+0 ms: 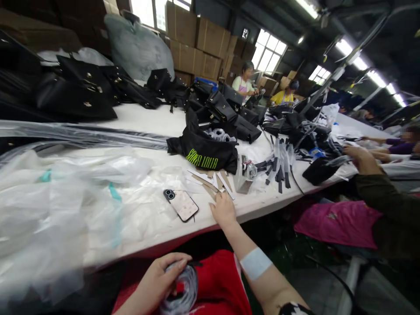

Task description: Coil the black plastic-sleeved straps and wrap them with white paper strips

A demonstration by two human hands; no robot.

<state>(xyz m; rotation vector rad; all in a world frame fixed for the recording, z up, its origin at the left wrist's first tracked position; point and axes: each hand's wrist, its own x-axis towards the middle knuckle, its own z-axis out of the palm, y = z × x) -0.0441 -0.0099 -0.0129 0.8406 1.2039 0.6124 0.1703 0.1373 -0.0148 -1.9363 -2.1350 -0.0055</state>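
Low in front of my red clothing, my left hand (169, 271) grips a coiled strap (188, 286) in clear plastic wrap; a dark end shows by the fingertips. My right hand (224, 210) reaches over the table edge, thumb apart from the fingers. Its fingertips are at a small pile of white and brown card strips (226, 181), and I see nothing lifted in it. Left of this hand lies a phone (185, 204) in a pink patterned case. Behind the strips sits a black fabric bag (210, 153) with green lettering, holding more plastic-wrapped coils (220, 134).
Clear plastic bags (65, 205) cover the table's left part. Black handbags (223, 107) pile up at the back. A metal holder (244, 175) and wrapped straps (280, 162) lie to the right. A co-worker's sleeve (380, 197) and hand are close on my right.
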